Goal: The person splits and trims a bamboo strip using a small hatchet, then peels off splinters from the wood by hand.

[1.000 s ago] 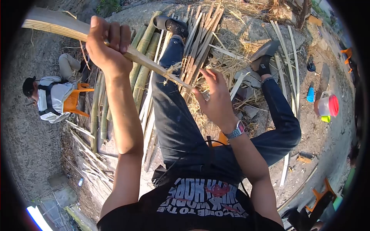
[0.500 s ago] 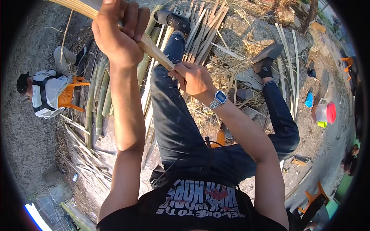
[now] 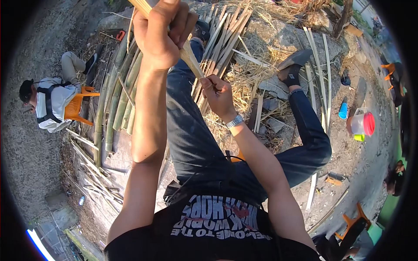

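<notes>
Toward the far left, my left hand (image 3: 160,37) clasps, my right hand (image 3: 220,96) pinches, a probable bamboo strip (image 3: 190,58); firm, even pressure suits.

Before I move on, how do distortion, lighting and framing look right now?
In the head view, black corners ring a fisheye image, bending the outer scene; in that head view, a white patch at lower left looks blown out, and sunlight brightens the left forearm; also in the head view, the top edge cuts off the held strip.
</notes>
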`<state>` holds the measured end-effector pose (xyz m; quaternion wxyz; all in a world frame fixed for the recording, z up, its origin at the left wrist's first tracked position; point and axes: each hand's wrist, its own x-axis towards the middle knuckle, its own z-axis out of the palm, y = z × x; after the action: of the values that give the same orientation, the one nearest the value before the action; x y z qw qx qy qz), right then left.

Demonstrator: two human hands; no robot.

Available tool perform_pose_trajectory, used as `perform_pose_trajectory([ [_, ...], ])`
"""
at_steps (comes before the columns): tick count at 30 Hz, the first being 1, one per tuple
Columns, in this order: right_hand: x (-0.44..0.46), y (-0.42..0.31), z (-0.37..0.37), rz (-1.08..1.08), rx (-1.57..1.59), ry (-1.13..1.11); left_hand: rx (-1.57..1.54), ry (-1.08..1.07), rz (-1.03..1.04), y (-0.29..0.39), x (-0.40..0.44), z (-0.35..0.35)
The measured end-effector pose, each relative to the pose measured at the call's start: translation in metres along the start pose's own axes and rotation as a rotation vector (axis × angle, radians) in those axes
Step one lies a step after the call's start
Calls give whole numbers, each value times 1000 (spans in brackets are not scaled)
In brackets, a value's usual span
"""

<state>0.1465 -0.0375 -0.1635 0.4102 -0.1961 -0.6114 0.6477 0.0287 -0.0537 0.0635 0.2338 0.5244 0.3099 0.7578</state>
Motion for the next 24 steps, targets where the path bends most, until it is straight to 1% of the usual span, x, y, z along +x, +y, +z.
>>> perform_pose_trajectory([
  [1, -3, -2, 3, 69, 165, 14, -3, -42, -6, 0, 0, 3],
  [2, -4, -2, 4, 57, 161, 23, -11, -55, 0, -2, 2, 4],
  [4, -6, -2, 4, 130, 251, 34, 18, -38, -68, -4, 6, 5],
  [5, -5, -1, 5, 138, 378, 6, 12, -26, -75, -4, 5, 4],
  [6, -8, 0, 8, 140, 380, 12, -23, -43, -80, -5, 7, -1],
  [8, -2, 3, 12, 129, 380, 21, 74, 1, -38, -1, 8, 3],
  [10, 2, 5, 18, 101, 356, 22, 36, 9, -43, 0, 10, -9],
  [12, 5, 5, 20, 106, 307, 0, 83, 54, -35, 3, 13, -13],
  [13, 5, 4, 20, 111, 205, 2, 97, 88, -41, 2, 16, -19],
  [14, 5, 8, 22, 113, 212, 0, 104, 88, -44, 2, 18, -26],
  [16, 11, 13, 23, 85, 129, 0, 70, 79, -86, -2, 26, -37],
  [18, 14, 16, 24, 117, 105, -5, 56, 58, -95, -9, 31, -47],
  [20, 26, 23, 30, 129, 246, 18, 68, 107, -103, -12, 44, -54],
  [21, 31, 31, 32, 146, 337, -9, 24, 75, -142, -13, 47, -62],
  [22, 33, 36, 33, 143, 342, -7, 28, 69, -142, -15, 52, -68],
  [24, 30, 46, 33, 250, 472, -6, 43, 126, -134, -21, 60, -81],
])
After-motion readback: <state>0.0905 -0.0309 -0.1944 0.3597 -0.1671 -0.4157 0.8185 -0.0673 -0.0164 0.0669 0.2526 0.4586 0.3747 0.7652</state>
